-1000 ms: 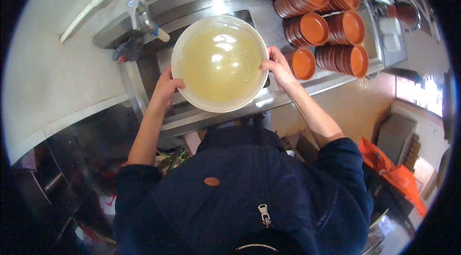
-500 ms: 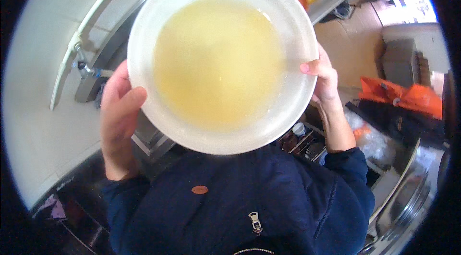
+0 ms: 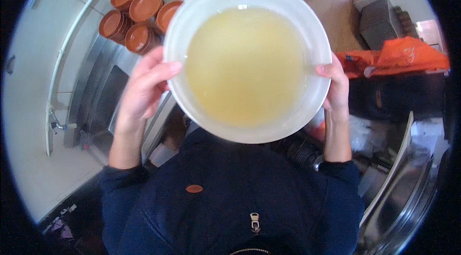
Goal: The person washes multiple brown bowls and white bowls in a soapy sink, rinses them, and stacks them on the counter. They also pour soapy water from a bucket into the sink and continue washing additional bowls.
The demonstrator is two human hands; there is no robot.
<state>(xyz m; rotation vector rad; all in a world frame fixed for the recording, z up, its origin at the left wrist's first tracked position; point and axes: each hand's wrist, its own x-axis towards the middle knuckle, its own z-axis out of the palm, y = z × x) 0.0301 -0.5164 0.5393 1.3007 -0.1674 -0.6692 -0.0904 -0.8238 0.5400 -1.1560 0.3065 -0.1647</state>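
A large round white bowl point(image 3: 307, 103) is held up in front of my chest. Pale yellow liquid point(image 3: 246, 65) covers its bottom and part of its inner wall. My left hand point(image 3: 146, 84) grips the left rim, thumb over the edge and fingers underneath. On the opposite rim, my right hand point(image 3: 336, 82) holds on the same way, its thumb pressed on the inside. Both hands' fingertips are hidden below the bowl. Beyond my left hand, stacks of brown-orange round dishes point(image 3: 145, 6) stand on a metal counter, partly covered by the bowl.
A steel sink point(image 3: 108, 94) lies to the left, with a wall tap point(image 3: 56, 124) and a white pipe point(image 3: 61, 51) beside it. At right, an orange bag point(image 3: 406, 58) rests on something black. Metal trays or pans point(image 3: 408, 202) are at the lower right. A grey box point(image 3: 382, 22) stands farther back.
The bowl has shifted right in view, still held by both hands. The view has turned, so the stacked brown dishes and more of the sink now show at left.
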